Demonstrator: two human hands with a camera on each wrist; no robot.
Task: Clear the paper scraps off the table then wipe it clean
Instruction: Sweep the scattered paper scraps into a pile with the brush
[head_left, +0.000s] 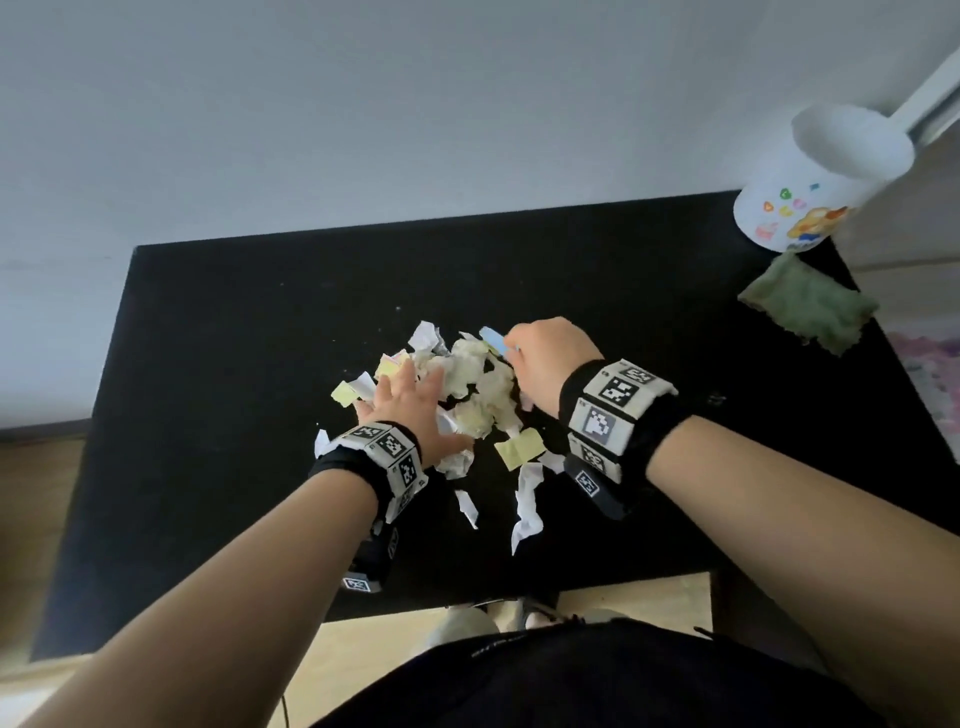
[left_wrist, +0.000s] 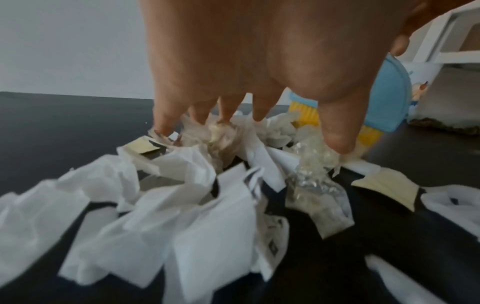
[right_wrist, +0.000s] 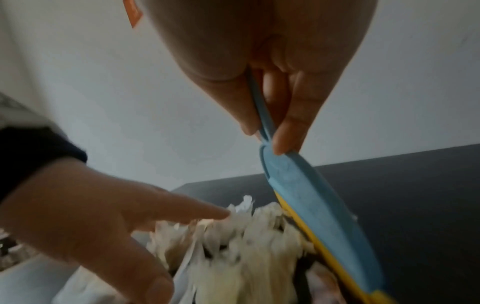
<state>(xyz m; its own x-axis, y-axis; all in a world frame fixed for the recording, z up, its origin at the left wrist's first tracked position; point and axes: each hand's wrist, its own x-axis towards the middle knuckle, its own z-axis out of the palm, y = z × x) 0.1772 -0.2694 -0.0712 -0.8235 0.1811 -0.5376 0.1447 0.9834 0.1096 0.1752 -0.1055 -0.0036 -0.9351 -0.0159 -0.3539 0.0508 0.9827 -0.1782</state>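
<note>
A heap of white, cream and pale yellow paper scraps (head_left: 470, 395) lies in the middle of the black table (head_left: 218, 332). My left hand (head_left: 410, 400) lies flat on the heap's left side, fingers (left_wrist: 337, 135) spread and pressing into the scraps (left_wrist: 182, 205). My right hand (head_left: 550, 358) grips the thin handle of a blue brush with yellow bristles (right_wrist: 306, 195). The brush (left_wrist: 389, 98) stands at the heap's right side, bristles against the paper (right_wrist: 233, 246). More scraps (head_left: 524, 504) trail toward the near edge.
A green cloth (head_left: 808, 304) lies at the table's right rear corner. Beside it a white bin with cartoon stickers (head_left: 810, 182) stands off the corner. A pale wall runs behind the table; wooden floor shows at the near edge.
</note>
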